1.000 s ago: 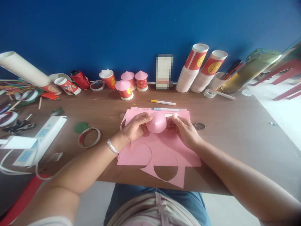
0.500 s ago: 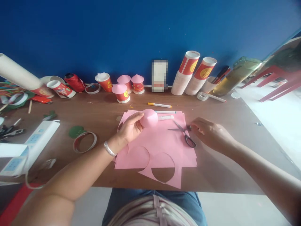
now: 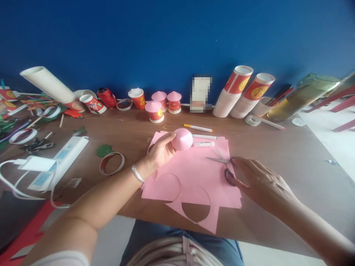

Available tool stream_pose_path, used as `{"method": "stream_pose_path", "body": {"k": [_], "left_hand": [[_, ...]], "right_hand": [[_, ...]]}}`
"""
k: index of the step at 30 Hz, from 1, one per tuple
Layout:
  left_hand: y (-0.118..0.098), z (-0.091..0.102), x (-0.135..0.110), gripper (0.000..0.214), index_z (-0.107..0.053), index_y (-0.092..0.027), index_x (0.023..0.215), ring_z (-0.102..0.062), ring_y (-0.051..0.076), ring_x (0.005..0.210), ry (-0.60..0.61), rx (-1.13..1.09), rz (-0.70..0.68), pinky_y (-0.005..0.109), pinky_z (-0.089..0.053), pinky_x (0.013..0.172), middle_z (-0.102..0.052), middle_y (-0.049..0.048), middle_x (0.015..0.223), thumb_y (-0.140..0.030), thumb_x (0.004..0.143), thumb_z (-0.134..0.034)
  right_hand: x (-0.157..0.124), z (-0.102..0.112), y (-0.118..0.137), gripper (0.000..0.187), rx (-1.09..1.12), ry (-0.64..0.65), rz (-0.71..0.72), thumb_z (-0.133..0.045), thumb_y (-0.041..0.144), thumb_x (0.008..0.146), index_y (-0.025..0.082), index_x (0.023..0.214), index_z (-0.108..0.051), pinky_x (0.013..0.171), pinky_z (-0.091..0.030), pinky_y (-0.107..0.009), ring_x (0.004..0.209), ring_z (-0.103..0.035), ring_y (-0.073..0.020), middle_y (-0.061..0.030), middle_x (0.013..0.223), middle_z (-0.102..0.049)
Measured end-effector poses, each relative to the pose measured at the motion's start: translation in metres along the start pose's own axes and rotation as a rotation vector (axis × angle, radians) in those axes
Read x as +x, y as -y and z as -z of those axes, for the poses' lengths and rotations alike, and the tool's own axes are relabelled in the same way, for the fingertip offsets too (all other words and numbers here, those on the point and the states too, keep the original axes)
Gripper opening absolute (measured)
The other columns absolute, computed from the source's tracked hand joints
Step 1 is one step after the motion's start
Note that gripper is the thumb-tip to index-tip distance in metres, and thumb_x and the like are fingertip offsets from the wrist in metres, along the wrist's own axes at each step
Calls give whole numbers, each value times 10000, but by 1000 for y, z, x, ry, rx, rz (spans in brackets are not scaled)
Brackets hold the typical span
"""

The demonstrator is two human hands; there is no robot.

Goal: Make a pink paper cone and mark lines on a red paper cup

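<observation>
I see a pink paper cone (image 3: pixel 182 139) pinched in the fingers of my left hand (image 3: pixel 161 152), over the far edge of the pink paper sheets (image 3: pixel 194 177) on the table (image 3: pixel 277 147). My right hand (image 3: pixel 259 181) lies loosely curled on the sheets, fingertips at the handles of the scissors (image 3: pixel 224 164). I cannot tell whether it grips them.

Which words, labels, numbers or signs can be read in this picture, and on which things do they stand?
No text can be read with certainty.
Stacked red cups: yellow round emblem, too blurred to read.
Small red cups: yellow marks, too small to read.
Power strip: blue patches, unreadable.
Card at the wall: blurred out.
</observation>
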State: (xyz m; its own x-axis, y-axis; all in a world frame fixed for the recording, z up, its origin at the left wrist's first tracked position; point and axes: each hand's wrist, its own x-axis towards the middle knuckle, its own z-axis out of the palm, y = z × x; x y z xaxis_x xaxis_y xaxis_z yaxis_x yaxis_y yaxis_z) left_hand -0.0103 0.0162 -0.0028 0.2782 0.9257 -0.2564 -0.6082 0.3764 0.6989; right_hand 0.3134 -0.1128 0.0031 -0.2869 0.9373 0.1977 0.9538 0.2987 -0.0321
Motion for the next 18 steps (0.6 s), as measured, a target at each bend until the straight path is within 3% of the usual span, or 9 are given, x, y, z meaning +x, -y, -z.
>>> {"method": "stream_pose_path", "body": {"k": [3,7,11,14,16,18], "left_hand": [[-2,-2,0,83,-764,-165,870,-757,189,1015,-18,-18,-28,241,-585,821,-813,48,1033,-180,841,-840],[-2,0,1,71,-764,-163,864,-760,162,963,-15,-43,-27,225,-591,817,-807,32,990,-151,849,-832],[-1,3,2,77,-765,-156,877,-753,135,891,27,-70,-23,212,-595,786,-798,23,949,-153,858,-840],[-1,2,3,65,-757,-151,871,-753,130,880,2,-85,-13,212,-594,786,-793,17,933,-125,869,-817],[-2,0,2,63,-751,-146,854,-753,129,877,-17,-91,-2,211,-591,787,-792,17,923,-110,884,-793],[-2,-2,2,51,-760,-137,876,-756,131,883,-11,-98,14,207,-590,781,-800,28,937,-102,913,-758]], "right_hand": [[1,4,-1,231,4,2,-8,-510,305,1029,290,1148,-708,759,-628,-409,898,-776,-300,-76,1074,-802],[0,3,-11,345,-13,4,19,-480,138,950,292,1115,-741,706,-618,-384,869,-778,-291,-86,1010,-797],[0,2,-22,320,31,-10,5,-508,202,955,304,1146,-743,640,-602,-373,846,-787,-285,-86,1050,-804],[6,1,-31,318,129,-24,-101,-510,278,963,322,1163,-752,588,-582,-371,787,-780,-277,-89,1128,-814],[15,0,-36,317,290,31,-196,-573,324,939,337,1193,-762,580,-580,-364,630,-721,-230,-75,1095,-827],[29,-2,-35,369,549,65,-246,-648,363,870,326,1218,-766,647,-613,-368,659,-736,-225,-58,1044,-832]]}}
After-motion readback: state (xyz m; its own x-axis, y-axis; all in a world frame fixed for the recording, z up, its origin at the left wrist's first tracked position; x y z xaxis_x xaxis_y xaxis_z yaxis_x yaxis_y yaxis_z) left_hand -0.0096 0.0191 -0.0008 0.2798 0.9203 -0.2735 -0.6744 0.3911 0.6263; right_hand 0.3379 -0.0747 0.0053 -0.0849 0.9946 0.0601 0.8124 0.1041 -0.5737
